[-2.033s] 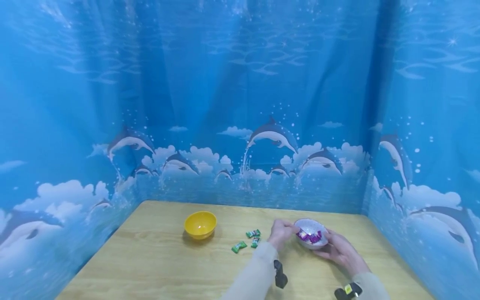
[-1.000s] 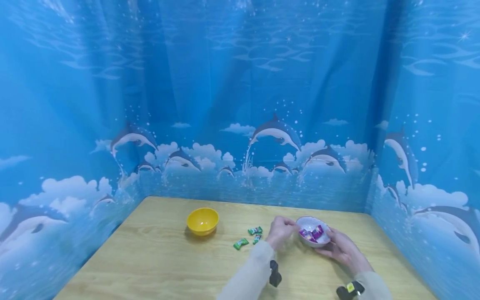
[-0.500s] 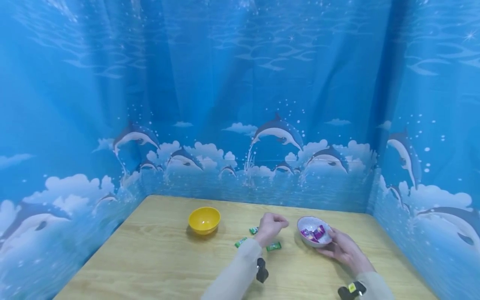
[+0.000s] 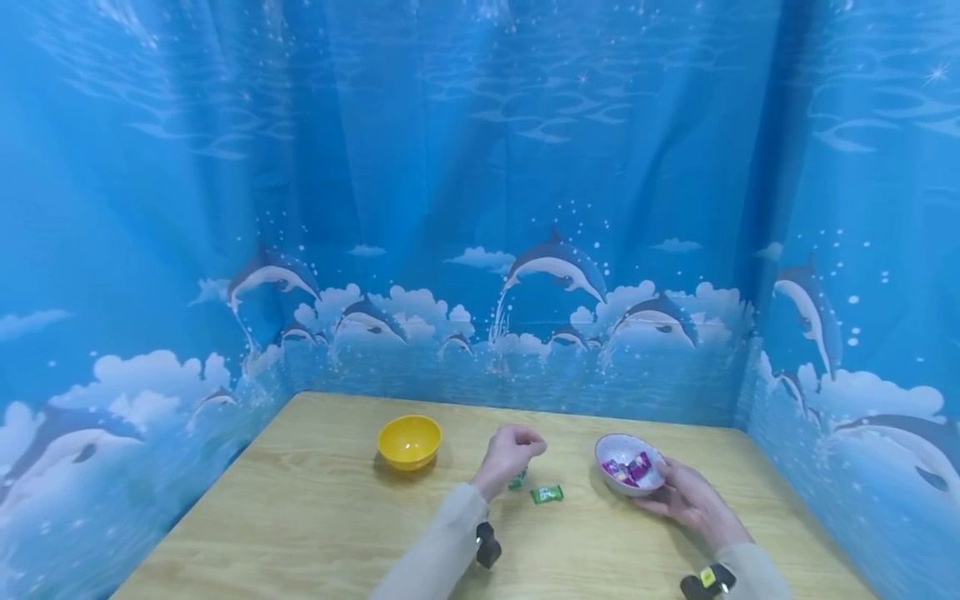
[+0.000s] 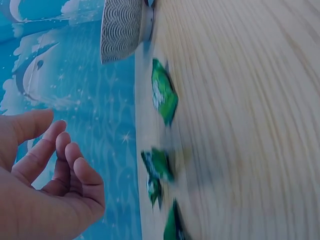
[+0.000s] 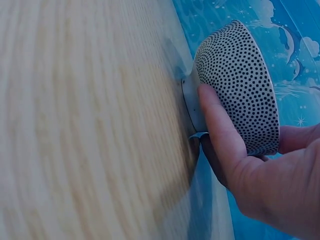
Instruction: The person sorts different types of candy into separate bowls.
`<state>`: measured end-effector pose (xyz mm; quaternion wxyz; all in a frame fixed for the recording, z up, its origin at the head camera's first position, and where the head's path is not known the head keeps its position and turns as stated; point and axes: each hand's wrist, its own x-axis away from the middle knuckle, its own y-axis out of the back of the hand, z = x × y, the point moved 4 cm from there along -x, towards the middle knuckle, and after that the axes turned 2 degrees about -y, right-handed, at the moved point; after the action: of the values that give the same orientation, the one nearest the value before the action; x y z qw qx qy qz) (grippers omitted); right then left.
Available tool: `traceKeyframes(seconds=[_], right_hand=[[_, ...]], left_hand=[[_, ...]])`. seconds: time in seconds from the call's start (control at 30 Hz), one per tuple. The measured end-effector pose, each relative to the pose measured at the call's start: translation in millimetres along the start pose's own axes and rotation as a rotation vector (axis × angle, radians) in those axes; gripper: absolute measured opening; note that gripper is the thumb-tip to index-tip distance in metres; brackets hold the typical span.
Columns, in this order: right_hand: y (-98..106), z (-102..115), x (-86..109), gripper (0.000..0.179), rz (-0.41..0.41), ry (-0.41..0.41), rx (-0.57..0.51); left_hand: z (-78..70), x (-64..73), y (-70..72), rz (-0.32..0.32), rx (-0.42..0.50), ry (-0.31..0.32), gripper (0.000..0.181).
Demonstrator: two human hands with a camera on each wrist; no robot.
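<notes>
- Two bowls: one yellow bowl (image 4: 409, 442), one white bowl (image 4: 614, 448) to its right
- Four green sweets (image 5: 164, 94), right of the yellow bowl
- At least two purple sweets (image 4: 639, 466), well right of the yellow bowl

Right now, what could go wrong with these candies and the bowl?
Your right hand grips the dotted bowl from one side, so a slip might spill the purple candies in it. Your left hand hangs near the green candies, so lowering it could knock one askew.
</notes>
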<state>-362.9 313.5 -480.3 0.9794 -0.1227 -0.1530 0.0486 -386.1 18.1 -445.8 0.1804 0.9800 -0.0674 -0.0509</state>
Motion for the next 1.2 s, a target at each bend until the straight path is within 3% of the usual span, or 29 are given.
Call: traceKeyframes(seconds=[0.47, 0.63, 1.03, 1.2], right_hand=[[1, 2, -0.2, 0.062, -0.004, 0.016, 0.046], [0, 3, 2.3, 0.061, -0.013, 0.014, 0.065], [0, 6, 2.6, 0.062, -0.017, 0.015, 0.081], [1, 6, 3.7, 0.062, -0.037, 0.026, 0.126]], left_hand=[[7.6, 9.2, 49.1, -0.101, -0.117, -0.071, 0.028], [11.8, 14.2, 70.4, -0.145, -0.229, -0.120, 0.025], [32.2, 21.2, 137.2, -0.296, -0.326, -0.120, 0.023], [40.1, 26.4, 159.3, -0.341, -0.309, -0.099, 0.022]])
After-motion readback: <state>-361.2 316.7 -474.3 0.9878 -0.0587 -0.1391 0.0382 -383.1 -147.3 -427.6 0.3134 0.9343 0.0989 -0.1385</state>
